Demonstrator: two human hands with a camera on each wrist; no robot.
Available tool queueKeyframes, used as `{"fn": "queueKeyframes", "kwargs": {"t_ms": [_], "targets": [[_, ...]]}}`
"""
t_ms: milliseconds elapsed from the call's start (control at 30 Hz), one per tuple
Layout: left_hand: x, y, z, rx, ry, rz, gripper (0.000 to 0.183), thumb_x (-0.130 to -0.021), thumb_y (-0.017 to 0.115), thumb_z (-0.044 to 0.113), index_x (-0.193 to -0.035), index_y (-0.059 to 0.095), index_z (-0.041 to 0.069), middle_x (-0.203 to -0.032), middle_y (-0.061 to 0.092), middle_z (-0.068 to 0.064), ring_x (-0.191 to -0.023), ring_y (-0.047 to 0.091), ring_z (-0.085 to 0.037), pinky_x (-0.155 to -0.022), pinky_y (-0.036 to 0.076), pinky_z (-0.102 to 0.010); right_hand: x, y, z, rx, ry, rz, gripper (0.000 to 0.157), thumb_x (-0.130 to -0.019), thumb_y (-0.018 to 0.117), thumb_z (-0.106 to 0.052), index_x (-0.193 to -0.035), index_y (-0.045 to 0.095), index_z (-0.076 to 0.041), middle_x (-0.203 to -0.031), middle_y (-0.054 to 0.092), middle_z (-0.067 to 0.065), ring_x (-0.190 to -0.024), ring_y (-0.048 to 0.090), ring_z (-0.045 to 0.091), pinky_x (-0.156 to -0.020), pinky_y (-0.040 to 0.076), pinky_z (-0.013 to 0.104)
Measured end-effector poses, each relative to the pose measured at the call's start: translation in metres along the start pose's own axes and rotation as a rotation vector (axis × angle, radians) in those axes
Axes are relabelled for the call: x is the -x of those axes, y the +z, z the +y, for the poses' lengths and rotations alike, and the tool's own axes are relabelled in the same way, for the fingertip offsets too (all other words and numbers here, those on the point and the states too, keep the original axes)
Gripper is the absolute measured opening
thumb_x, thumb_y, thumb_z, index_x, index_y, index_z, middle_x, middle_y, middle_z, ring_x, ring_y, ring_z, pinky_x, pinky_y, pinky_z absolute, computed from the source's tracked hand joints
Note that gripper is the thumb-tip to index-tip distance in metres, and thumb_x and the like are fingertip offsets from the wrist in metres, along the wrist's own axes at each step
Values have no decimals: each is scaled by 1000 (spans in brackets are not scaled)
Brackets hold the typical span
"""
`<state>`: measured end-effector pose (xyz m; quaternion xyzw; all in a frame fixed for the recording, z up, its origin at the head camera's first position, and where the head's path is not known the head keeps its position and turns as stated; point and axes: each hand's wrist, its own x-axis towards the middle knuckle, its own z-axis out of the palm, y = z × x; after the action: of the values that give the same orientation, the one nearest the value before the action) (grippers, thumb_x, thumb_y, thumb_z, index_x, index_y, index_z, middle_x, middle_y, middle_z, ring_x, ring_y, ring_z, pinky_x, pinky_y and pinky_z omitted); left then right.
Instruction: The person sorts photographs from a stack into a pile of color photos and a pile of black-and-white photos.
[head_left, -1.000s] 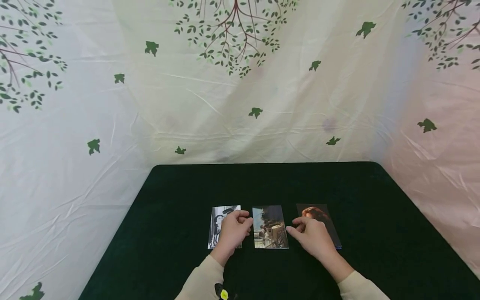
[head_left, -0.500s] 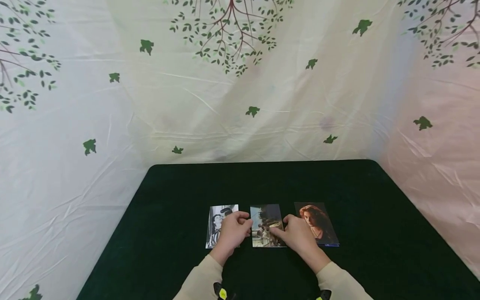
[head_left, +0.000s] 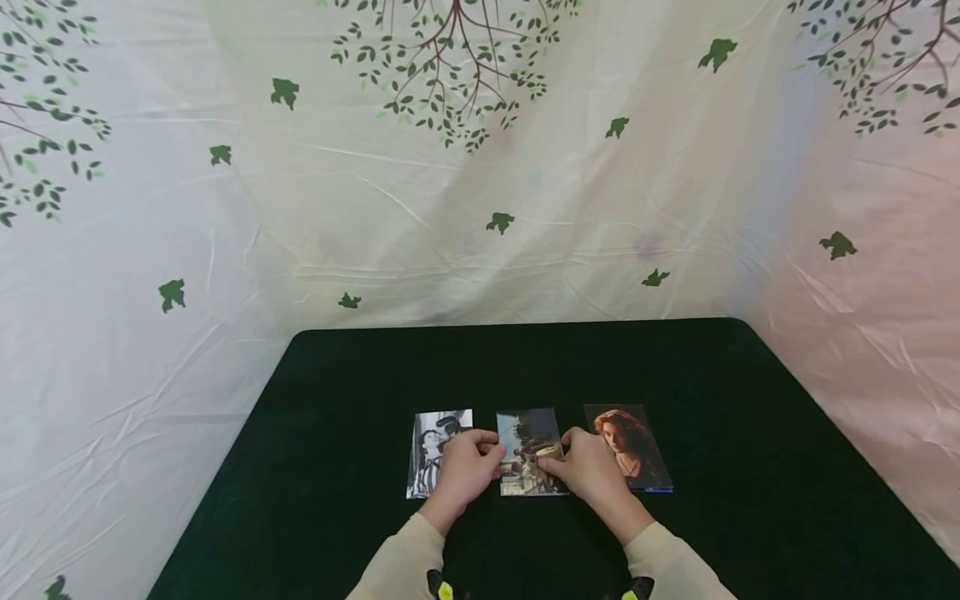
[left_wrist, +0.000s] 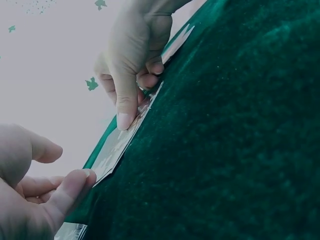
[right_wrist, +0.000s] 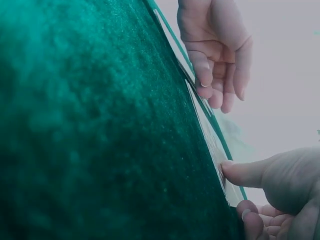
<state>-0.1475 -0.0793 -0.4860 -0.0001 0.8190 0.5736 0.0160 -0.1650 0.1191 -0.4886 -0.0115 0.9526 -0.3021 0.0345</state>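
Observation:
Three picture cards lie in a row on the dark green cloth. The middle card (head_left: 525, 450) shows an outdoor scene. My right hand (head_left: 596, 468) holds its right side, the thumb (right_wrist: 245, 172) on the picture and fingertips at the edge. At the opposite edge, my left hand (head_left: 467, 468) has its thumb touching or very near the card, with loosely bent fingers; the left wrist view shows this thumb (left_wrist: 74, 182) by the corner. Below that hand lies a black-and-white card (head_left: 426, 454), partly covered. The dark portrait card (head_left: 637, 442) is to the right, beside my right hand.
A table (head_left: 360, 367) with rounded far corners carries the green cloth. Behind it and along both sides hangs a pale curtain (head_left: 420, 217) printed with leaves and branches. A blue edge shows beneath the portrait card.
My right hand has moved left from over the portrait card onto the middle card's right side, uncovering the portrait. My left hand has stayed nearly still. The whole head view has shifted slightly.

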Motion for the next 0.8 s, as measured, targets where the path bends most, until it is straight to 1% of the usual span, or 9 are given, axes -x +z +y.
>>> {"fn": "queueKeyframes", "kwargs": {"t_ms": [200,433,600,800], "targets": [[1,2,-3,-70,12,-3,34,-90,65,13,-115,62,-10,-81,65,-4,-57,62,-12,-53,52,-26,-2,1,-1,-16,13,-1,47,-76,81,-35,-102,64,0,-65,55,0,-53,51,13,-49,39,29],[1,5,-6,-142,47,23,33,-89,67,13,-113,63,-10,-78,66,-2,-53,61,-9,-52,50,-25,-2,2,0,-18,16,-3,46,-76,81,-35,-102,64,-1,-65,55,0,-53,51,13,-49,39,29],[2,5,-5,-147,71,23,31,-89,67,12,-111,64,-9,-76,66,-1,-52,61,-9,-52,50,-26,-2,3,1,-24,8,7,45,-76,81,-35,-101,65,-1,-65,56,-1,-53,51,13,-49,39,29],[2,5,-5,-123,45,16,31,-89,67,13,-112,64,-8,-77,63,-2,-54,61,-9,-51,50,-25,-2,2,1,-35,2,1,43,-77,81,-35,-100,65,-3,-66,56,-1,-54,51,13,-49,39,29]]}}
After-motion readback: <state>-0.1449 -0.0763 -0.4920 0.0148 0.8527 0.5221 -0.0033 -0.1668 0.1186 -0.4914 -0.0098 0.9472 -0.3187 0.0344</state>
